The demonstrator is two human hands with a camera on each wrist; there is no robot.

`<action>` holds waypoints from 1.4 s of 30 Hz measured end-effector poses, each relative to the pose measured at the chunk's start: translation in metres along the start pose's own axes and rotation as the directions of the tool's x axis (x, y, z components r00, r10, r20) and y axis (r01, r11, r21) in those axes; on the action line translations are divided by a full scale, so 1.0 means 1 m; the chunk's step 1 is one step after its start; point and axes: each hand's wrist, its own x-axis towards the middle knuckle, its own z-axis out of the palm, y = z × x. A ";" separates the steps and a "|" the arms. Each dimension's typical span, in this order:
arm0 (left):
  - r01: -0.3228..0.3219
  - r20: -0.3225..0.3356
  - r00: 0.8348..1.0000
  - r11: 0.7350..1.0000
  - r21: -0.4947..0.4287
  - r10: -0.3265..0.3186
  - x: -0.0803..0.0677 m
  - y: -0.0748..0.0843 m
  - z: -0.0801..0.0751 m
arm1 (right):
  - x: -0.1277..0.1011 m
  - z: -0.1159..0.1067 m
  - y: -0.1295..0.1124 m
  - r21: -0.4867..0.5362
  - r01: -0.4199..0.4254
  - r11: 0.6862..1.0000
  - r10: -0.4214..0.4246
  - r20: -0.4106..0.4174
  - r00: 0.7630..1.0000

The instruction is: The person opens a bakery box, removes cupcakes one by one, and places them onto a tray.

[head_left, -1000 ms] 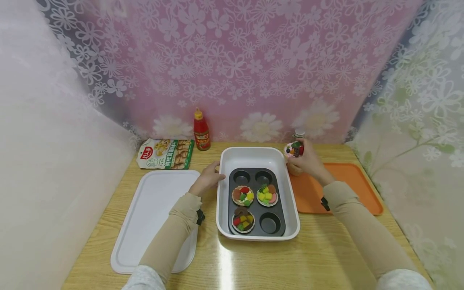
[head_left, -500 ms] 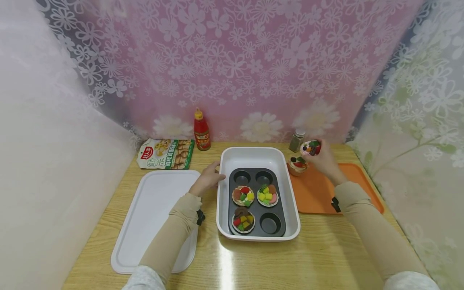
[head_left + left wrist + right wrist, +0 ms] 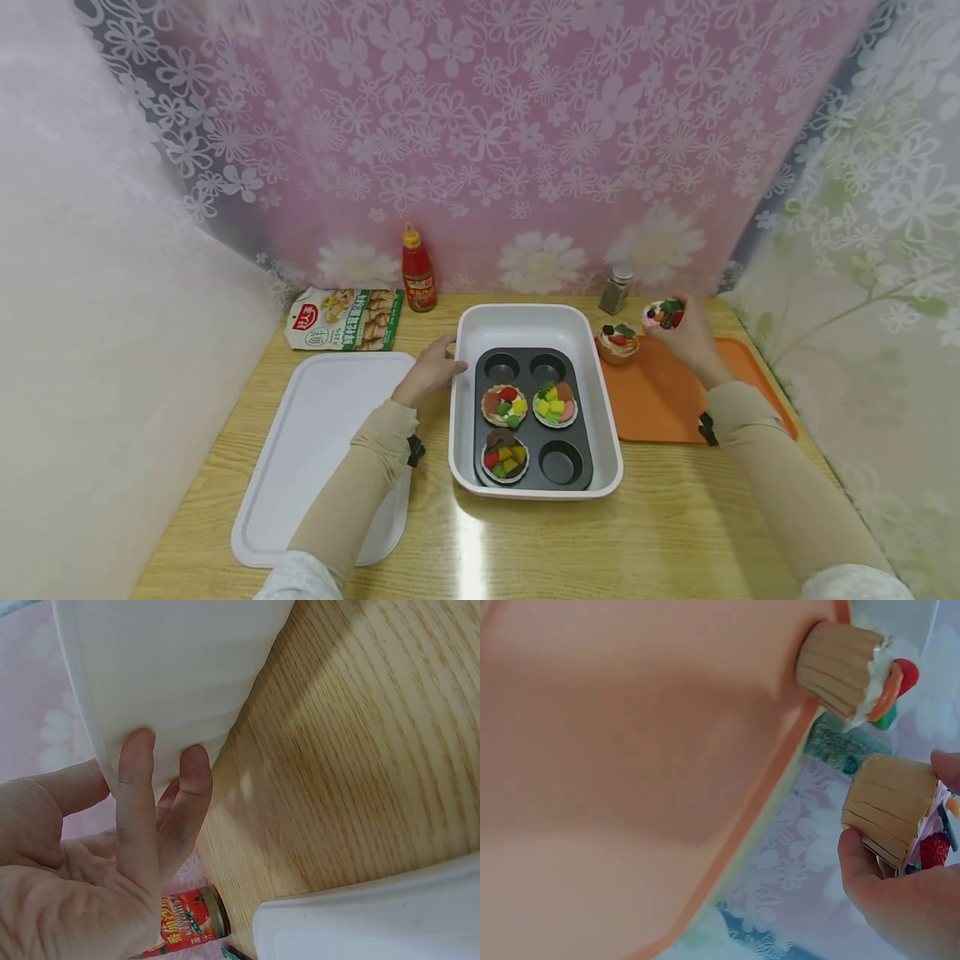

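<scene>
My right hand (image 3: 696, 343) pinches a toy fruit tart (image 3: 662, 315) with pink cream by its sides, raised over the far part of the orange tray (image 3: 656, 404). In the right wrist view, thumb and fingers sit on opposite sides of its tan cup (image 3: 892, 806). Another tart (image 3: 618, 344) stands on the tray's far left corner. My left hand (image 3: 430, 372) grips the left rim of a deep white dish (image 3: 609, 433), thumb over the edge and fingers against the outer wall. Inside lies a dark muffin tin (image 3: 531, 454) holding 3 tarts (image 3: 504, 406); its other cups are bare.
A white tray (image 3: 315, 454) lies to the left of the dish. Along the back stand a food packet (image 3: 345, 319), a red sauce bottle (image 3: 418, 271) and a small spice jar (image 3: 617, 292). Patterned curtains (image 3: 525, 150) close off the back and sides.
My right hand has carried the pink-cream tart rightward from near the dish's far right corner, uncovering the other tart and the spice jar. My left hand stays on the rim.
</scene>
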 end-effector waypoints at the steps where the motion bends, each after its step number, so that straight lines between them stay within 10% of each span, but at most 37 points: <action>1: 0.000 0.000 1.000 1.000 -0.001 0.000 0.000 0.000 0.000 | 0.000 0.000 0.002 -0.005 -0.003 1.000 0.003 -0.004 1.000; 42: 0.009 -0.016 1.000 1.000 -0.001 -0.009 0.003 -0.002 0.002 | 0.007 0.014 0.054 -0.093 -0.127 0.988 0.137 0.111 0.984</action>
